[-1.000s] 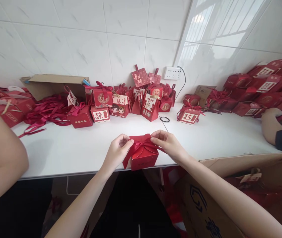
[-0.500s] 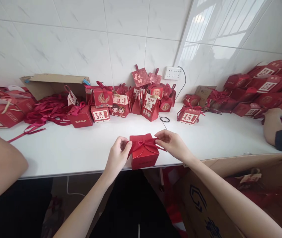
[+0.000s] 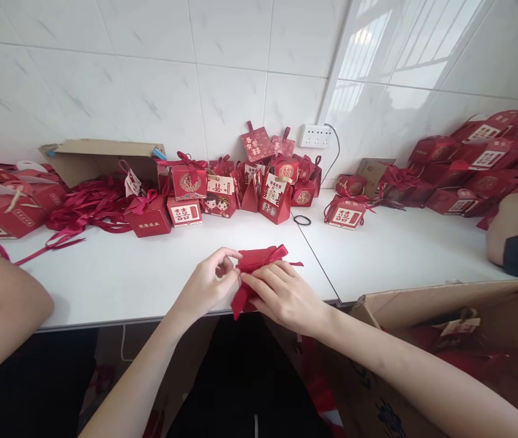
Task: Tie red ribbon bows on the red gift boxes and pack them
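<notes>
A small red gift box (image 3: 250,257) rests at the table's front edge, with a red satin ribbon (image 3: 272,258) tied across its top. One ribbon tail hangs down the box's front left corner. At the box's left side, my left hand (image 3: 208,280) is closed, thumb and forefinger pinching the ribbon. My right hand (image 3: 284,295) reaches across the front of the box, its fingertips on the ribbon close to my left fingers. It covers most of the box's front and part of the knot.
Finished red boxes (image 3: 186,213) stand along the wall, beside a heap of loose ribbons (image 3: 92,204). More red boxes (image 3: 482,158) are piled at the right. An open cardboard carton (image 3: 423,304) stands at front right. Other people's arms (image 3: 3,298) are at both sides.
My right hand has moved left and down from the box's right side to its front. My left hand has shifted slightly left. A ribbon tail now hangs at the front left.
</notes>
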### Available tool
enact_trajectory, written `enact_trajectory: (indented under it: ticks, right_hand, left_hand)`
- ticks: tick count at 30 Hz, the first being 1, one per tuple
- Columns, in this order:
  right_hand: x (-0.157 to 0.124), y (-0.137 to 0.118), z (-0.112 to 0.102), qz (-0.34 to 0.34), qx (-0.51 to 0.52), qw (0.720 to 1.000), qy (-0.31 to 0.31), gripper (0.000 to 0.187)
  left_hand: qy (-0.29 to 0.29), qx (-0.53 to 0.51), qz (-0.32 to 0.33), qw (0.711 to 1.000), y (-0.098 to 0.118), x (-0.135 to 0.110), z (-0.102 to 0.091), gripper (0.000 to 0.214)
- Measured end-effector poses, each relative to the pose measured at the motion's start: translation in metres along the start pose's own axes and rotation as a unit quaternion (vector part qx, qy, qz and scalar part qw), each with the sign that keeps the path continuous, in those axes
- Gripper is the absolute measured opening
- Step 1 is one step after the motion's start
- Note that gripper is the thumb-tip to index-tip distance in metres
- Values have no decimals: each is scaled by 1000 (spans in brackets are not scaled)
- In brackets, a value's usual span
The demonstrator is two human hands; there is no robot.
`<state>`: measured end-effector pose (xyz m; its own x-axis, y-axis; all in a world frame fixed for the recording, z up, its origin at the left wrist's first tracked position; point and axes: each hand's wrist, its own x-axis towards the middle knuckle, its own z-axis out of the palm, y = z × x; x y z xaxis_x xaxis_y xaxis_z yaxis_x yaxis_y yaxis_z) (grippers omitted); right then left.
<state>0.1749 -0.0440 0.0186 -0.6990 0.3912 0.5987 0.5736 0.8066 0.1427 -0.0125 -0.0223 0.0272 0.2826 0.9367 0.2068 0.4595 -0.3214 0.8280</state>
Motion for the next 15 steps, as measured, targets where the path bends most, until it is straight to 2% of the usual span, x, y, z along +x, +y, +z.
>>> enact_trajectory:
  ticks: [2, 4, 9, 15]
  right_hand:
    - [-1, -1, 4, 1, -42, 999, 15, 23]
    - [-2, -2, 4, -6, -59, 998, 30, 21]
    - [-6, -3, 1, -42, -54, 996, 63, 23]
    - [-9, -2, 0, -61, -1, 994, 96, 22]
  left_hand:
    - [48, 54, 26, 997, 2, 5, -2, 17]
    - [59, 86, 66, 992, 5, 10, 0, 17]
    - [-23, 117, 121, 986, 11, 26, 15, 18]
    - [-29, 120, 112, 986, 2, 35, 24, 17]
